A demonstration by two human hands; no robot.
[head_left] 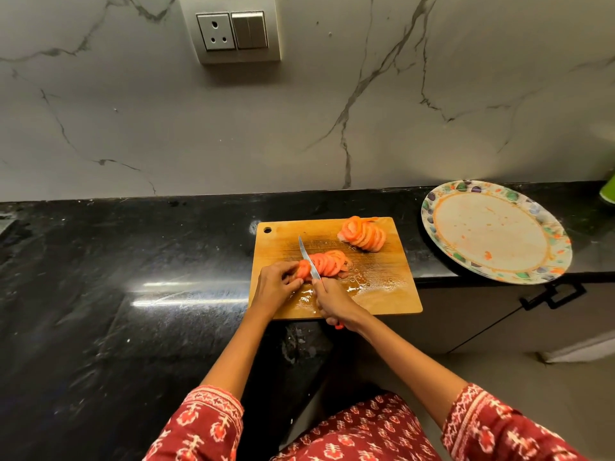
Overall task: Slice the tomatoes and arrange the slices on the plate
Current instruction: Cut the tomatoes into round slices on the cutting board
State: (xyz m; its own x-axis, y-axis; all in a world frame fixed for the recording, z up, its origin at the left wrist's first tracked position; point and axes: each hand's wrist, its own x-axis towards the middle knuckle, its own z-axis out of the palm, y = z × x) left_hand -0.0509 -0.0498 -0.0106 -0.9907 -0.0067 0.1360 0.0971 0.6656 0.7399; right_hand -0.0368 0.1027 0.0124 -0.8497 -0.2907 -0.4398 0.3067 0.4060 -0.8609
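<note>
A wooden cutting board (382, 294) lies on the black counter. On it, my left hand (276, 286) grips the uncut end of a tomato (303, 268). Its cut slices (327, 262) lean in a row to the right. My right hand (334, 302) holds a knife by its handle, and the blade (307, 257) stands in the tomato beside my left fingers. A second sliced tomato (364, 234) lies fanned out at the board's far right. A floral-rimmed plate (492, 237) sits to the right with no slices on it, only smears of juice.
The black stone counter (133, 277) stretches left, and a marble wall with a socket panel (233, 29) rises behind it. Tomato juice wets the board's front. The plate overhangs the counter edge above a cabinet handle (552, 296). A green object (609, 194) shows at the right edge.
</note>
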